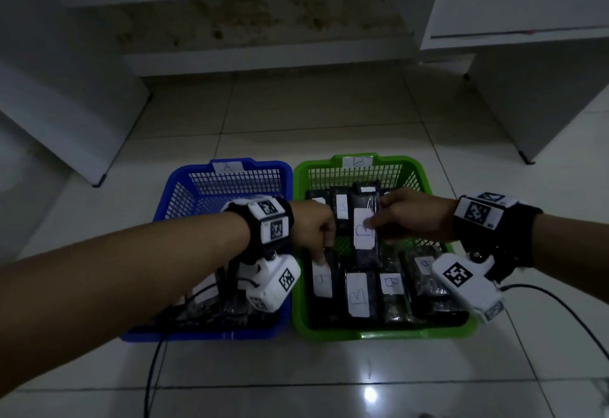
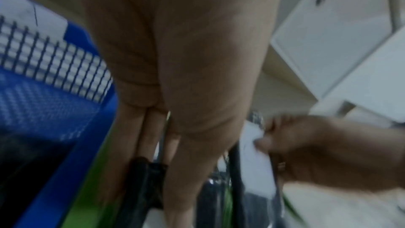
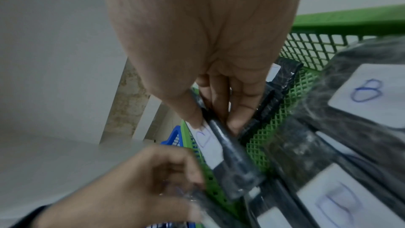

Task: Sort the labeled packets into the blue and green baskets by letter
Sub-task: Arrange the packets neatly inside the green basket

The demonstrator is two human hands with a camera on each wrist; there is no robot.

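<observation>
The blue basket (image 1: 211, 334), tagged A, stands left of the green basket (image 1: 389, 334), tagged B. Several black packets with white labels lie in the green one; the readable labels show B (image 1: 358, 295). My right hand (image 1: 374, 221) pinches a B-labelled packet (image 1: 364, 236) between thumb and fingers, lifted over the middle of the green basket, as the right wrist view confirms (image 3: 221, 146). My left hand (image 1: 324, 251) reaches across into the green basket's left side and grips the top of another black packet (image 2: 149, 171), whose letter I cannot read. Dark packets (image 1: 230, 310) lie in the blue basket under my left wrist.
Both baskets stand on a glossy white tiled floor (image 1: 329, 114). White cabinet panels rise at the left (image 1: 66, 104) and right (image 1: 543, 87), with a stained wall (image 1: 247, 22) behind. Black cables (image 1: 151, 371) trail from the wrist cameras over the floor in front.
</observation>
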